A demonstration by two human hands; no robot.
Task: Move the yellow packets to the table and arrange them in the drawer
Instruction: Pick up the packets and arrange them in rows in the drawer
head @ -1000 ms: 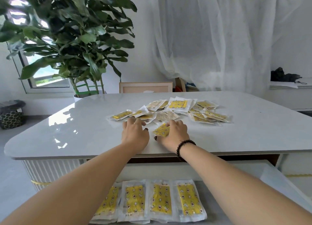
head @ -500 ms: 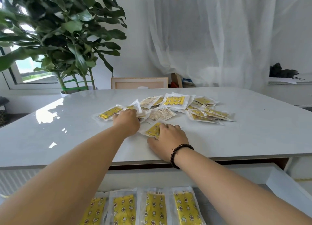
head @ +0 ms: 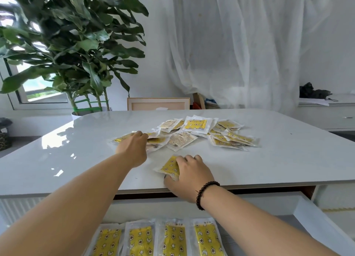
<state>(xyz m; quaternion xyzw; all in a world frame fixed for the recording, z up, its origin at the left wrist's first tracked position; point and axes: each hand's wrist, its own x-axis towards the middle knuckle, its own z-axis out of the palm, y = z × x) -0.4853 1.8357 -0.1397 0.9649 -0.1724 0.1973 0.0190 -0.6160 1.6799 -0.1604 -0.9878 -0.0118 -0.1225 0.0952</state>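
Note:
Several yellow packets in clear wrappers lie in a loose pile (head: 199, 130) on the white table (head: 288, 159). My right hand (head: 189, 176), with a dark bead bracelet at the wrist, lies flat on one yellow packet (head: 170, 166) near the table's front edge, thumb under its near corner. My left hand (head: 132, 148) reaches to the pile's left end, fingers curled over a packet (head: 121, 139) there; the grip itself is hidden. Below, the open drawer (head: 307, 213) holds a row of several yellow packets (head: 174, 238) side by side.
A large potted plant (head: 76, 50) stands behind the table's far left corner. A wooden chair back (head: 158, 103) shows at the far edge, with white curtains behind. A low white cabinet (head: 326, 111) with a dark object on it stands at the right.
My right hand has slid its packet toward the front edge, away from the pile. My left hand has stayed at the pile's left end. The camera has tilted and shifted a little.

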